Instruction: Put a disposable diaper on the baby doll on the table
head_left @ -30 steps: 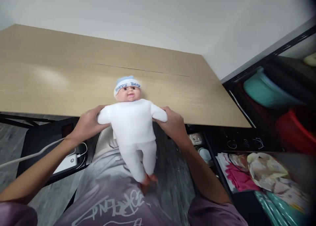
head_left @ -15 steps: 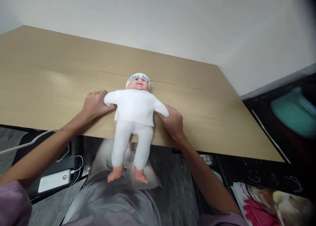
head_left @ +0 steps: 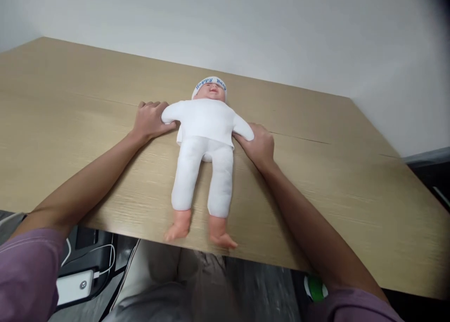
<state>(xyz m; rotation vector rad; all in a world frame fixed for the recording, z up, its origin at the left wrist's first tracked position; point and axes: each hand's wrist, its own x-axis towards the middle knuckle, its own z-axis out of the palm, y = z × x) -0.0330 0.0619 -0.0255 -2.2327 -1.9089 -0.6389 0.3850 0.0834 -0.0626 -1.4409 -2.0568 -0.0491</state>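
A baby doll (head_left: 207, 120) in a white top and trousers lies on its back on the wooden table (head_left: 116, 186). Its head, in a white cap with blue lettering, points toward the wall, and its bare feet lie close to the front edge. My left hand (head_left: 152, 119) is closed around the doll's sleeved arm on the left. On the other side, my right hand (head_left: 258, 144) grips the doll's other arm. Both of the doll's arms are spread outward, and their ends are partly hidden by my fingers.
Behind the table rises a pale wall (head_left: 246, 26). Below the front edge at left, a white power bank (head_left: 74, 287) with a cable rests on a black surface. A green and white object (head_left: 316, 287) shows under the table at right.
Both hands have moved the doll farther onto the table, toward the wall. Its feet, which hung past the front edge, now lie over the tabletop. The view has shifted too.
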